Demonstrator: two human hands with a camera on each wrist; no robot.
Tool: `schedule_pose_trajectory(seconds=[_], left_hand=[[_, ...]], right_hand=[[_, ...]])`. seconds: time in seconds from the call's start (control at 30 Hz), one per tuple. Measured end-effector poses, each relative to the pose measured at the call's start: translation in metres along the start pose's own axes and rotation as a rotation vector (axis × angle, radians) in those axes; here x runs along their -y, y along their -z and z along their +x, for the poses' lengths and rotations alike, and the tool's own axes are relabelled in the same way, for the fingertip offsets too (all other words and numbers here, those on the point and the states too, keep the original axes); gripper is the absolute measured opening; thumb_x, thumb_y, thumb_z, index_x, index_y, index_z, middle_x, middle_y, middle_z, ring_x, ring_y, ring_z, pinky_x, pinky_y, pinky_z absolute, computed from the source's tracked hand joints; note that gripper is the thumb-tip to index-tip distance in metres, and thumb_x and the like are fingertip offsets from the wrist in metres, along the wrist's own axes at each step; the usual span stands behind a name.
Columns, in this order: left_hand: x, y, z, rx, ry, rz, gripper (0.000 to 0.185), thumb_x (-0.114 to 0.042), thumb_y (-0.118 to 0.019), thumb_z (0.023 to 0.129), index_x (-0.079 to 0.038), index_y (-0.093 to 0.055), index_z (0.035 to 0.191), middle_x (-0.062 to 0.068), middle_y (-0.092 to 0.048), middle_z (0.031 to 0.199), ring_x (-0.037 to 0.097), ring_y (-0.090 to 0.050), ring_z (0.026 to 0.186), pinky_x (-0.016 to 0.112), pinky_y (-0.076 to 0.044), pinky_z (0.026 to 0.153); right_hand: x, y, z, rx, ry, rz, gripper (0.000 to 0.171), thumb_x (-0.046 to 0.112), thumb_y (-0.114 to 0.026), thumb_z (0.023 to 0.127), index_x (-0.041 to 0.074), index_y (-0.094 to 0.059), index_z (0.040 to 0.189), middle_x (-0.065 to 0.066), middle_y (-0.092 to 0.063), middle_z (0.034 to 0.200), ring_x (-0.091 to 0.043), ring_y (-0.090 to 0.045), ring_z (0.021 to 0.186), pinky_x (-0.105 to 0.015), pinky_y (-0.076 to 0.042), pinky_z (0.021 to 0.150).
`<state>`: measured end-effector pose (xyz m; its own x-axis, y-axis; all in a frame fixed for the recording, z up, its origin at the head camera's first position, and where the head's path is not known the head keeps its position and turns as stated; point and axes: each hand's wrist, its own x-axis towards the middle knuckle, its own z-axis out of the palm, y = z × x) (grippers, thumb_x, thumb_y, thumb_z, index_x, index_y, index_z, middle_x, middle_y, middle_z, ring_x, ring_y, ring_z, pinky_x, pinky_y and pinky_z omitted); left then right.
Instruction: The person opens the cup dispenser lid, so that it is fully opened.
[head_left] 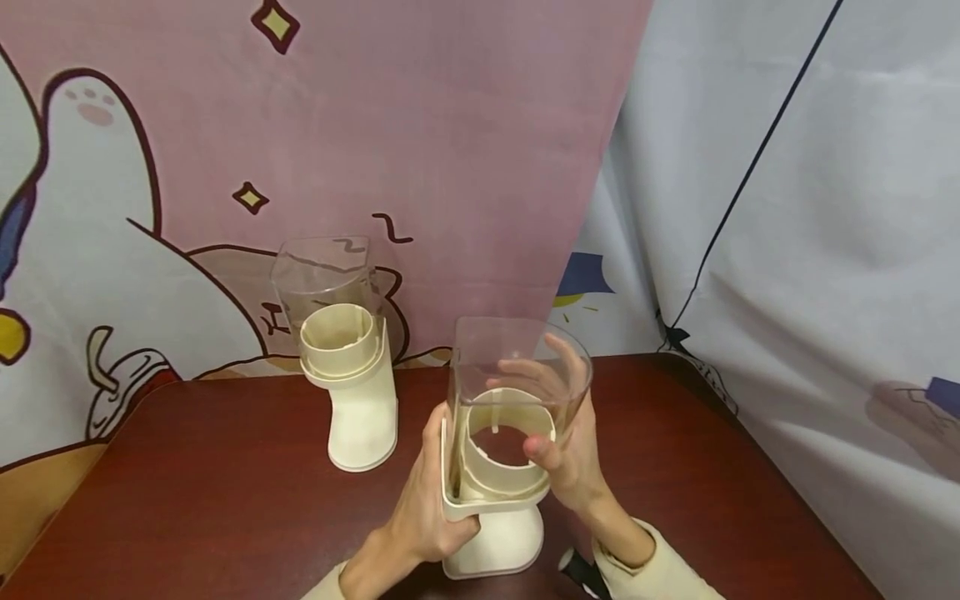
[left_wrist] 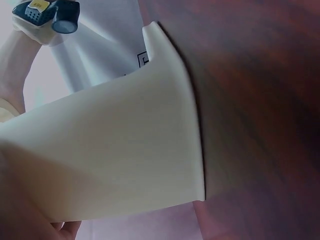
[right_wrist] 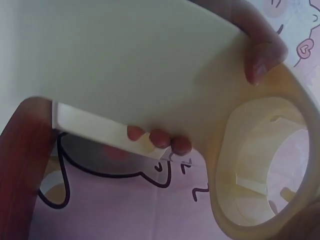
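Observation:
A dispenser with a cream base point(head_left: 498, 542) and a clear container point(head_left: 525, 358) on top stands at the table's near edge. My left hand point(head_left: 427, 508) grips the left side of its base. My right hand point(head_left: 562, 450) holds the top: the thumb lies on the cream ring point(head_left: 502, 483) and the fingers curl behind the clear wall. In the left wrist view the cream base point(left_wrist: 115, 150) fills the frame against the dark table point(left_wrist: 260, 100). In the right wrist view fingertips point(right_wrist: 160, 140) wrap the base's edge beside the ring point(right_wrist: 260, 170).
A second, matching dispenser point(head_left: 348, 392) stands untouched at the back left of the dark red table point(head_left: 225, 483). Pink cartoon cloth point(head_left: 375, 125) and grey cloth point(head_left: 787, 208) hang close behind and to the right. The table's right edge runs near my right forearm.

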<state>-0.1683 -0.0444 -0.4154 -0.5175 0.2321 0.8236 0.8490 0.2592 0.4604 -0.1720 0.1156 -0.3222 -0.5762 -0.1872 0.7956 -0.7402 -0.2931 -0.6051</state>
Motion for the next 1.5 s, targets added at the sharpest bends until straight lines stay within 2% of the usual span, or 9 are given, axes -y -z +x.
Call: schedule_pose_trajectory(seconds=[0.27, 0.5, 0.87, 1.03, 1.13, 1.37, 1.5], left_hand=[[0.008, -0.004, -0.003, 0.005, 0.001, 0.010, 0.109, -0.018, -0.060, 0.040, 0.008, -0.015, 0.136, 0.009, -0.044, 0.127, 0.019, -0.047, 0.109, 0.027, -0.036, 0.093], [0.008, -0.004, -0.003, 0.005, -0.013, 0.004, 0.109, -0.017, -0.060, 0.039, 0.009, -0.016, 0.135, 0.010, -0.043, 0.127, 0.020, -0.046, 0.109, 0.028, -0.036, 0.093], [0.009, -0.002, 0.000, 0.017, -0.014, -0.001, 0.109, -0.015, -0.060, 0.040, 0.008, -0.015, 0.136, 0.009, -0.045, 0.125, 0.020, -0.049, 0.106, 0.027, -0.038, 0.091], [-0.010, 0.000, 0.006, 0.021, 0.004, -0.031, 0.103, -0.010, -0.057, 0.042, 0.009, -0.015, 0.135, 0.011, -0.047, 0.121, 0.017, -0.050, 0.104, 0.027, -0.040, 0.089], [-0.021, 0.001, 0.009, 0.022, 0.013, -0.052, 0.101, -0.007, -0.057, 0.044, 0.010, -0.015, 0.134, 0.013, -0.047, 0.120, 0.018, -0.049, 0.105, 0.027, -0.040, 0.089], [-0.019, 0.005, 0.010, 0.010, -0.020, -0.078, 0.101, -0.005, -0.056, 0.043, 0.012, -0.015, 0.133, 0.016, -0.044, 0.123, 0.024, -0.048, 0.106, 0.025, -0.036, 0.093], [-0.015, 0.005, 0.010, 0.003, -0.031, -0.056, 0.102, -0.007, -0.055, 0.042, 0.012, -0.015, 0.134, 0.015, -0.043, 0.126, 0.023, -0.048, 0.107, 0.025, -0.036, 0.094]], right_hand=[[-0.004, 0.001, 0.000, -0.007, 0.070, -0.026, 0.093, 0.047, -0.059, 0.080, -0.010, -0.010, 0.135, -0.029, -0.051, 0.114, -0.035, -0.059, 0.099, -0.040, -0.050, 0.078], [-0.008, 0.002, -0.001, -0.002, 0.093, -0.014, 0.096, 0.049, -0.061, 0.079, -0.010, -0.010, 0.135, -0.029, -0.051, 0.114, -0.035, -0.059, 0.099, -0.040, -0.051, 0.077], [-0.015, 0.005, 0.003, 0.041, 0.189, 0.026, 0.100, 0.045, -0.064, 0.078, -0.014, -0.006, 0.134, -0.030, -0.050, 0.117, -0.038, -0.057, 0.100, -0.041, -0.050, 0.079], [-0.013, 0.007, -0.002, 0.054, 0.156, 0.069, 0.098, 0.042, -0.065, 0.078, -0.012, -0.007, 0.135, -0.027, -0.050, 0.120, -0.035, -0.057, 0.103, -0.039, -0.049, 0.081], [-0.011, 0.008, -0.005, 0.050, 0.124, 0.087, 0.096, 0.042, -0.064, 0.079, -0.011, -0.006, 0.135, -0.025, -0.050, 0.121, -0.034, -0.057, 0.104, -0.039, -0.051, 0.077], [-0.008, 0.004, -0.002, 0.038, 0.099, 0.000, 0.098, 0.047, -0.063, 0.078, -0.014, -0.009, 0.133, -0.028, -0.051, 0.118, -0.034, -0.059, 0.101, -0.039, -0.051, 0.075], [-0.007, 0.004, -0.001, 0.031, 0.061, 0.000, 0.094, 0.047, -0.063, 0.078, -0.012, -0.015, 0.133, -0.028, -0.050, 0.118, -0.035, -0.058, 0.101, -0.038, -0.051, 0.077]])
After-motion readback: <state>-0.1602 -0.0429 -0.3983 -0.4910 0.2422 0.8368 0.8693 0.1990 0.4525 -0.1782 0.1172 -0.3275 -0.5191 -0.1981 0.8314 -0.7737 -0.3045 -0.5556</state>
